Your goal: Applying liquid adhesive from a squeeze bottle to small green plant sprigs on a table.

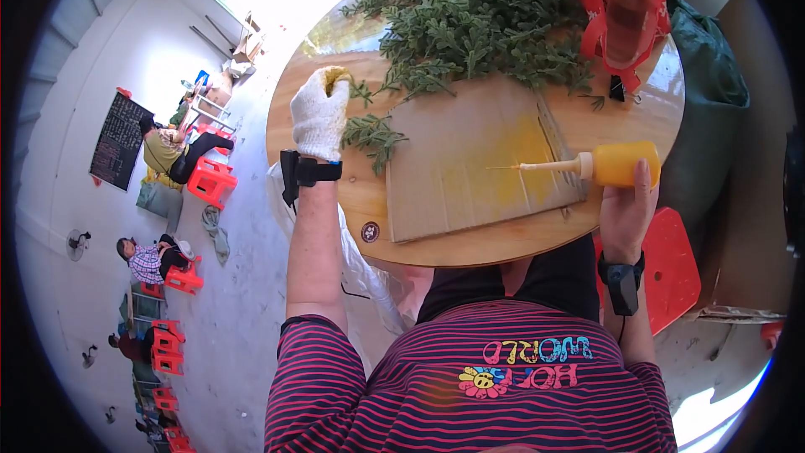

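Observation:
My left hand [319, 117], in a white knit glove with yellow-stained fingertips, is closed above the left side of the round wooden table [293, 105]. What its fingers hold, if anything, is hidden; a small green sprig [361, 93] shows just beside them. My bare right hand [627, 220] grips a yellow squeeze bottle [625, 164] near the table's right edge. The bottle lies nearly level, its long pale nozzle pointing left over a sheet of cardboard [453, 176] with yellow stains. A leafy green sprig [374, 141] rests by the cardboard's left edge.
A large heap of green artificial sprigs [478, 17] covers the table's far side. At the far right stands a drink bottle in a red carrier [620, 13], with a black binder clip [618, 88] below. A red stool [673, 273] is at right; people sit on stools at left.

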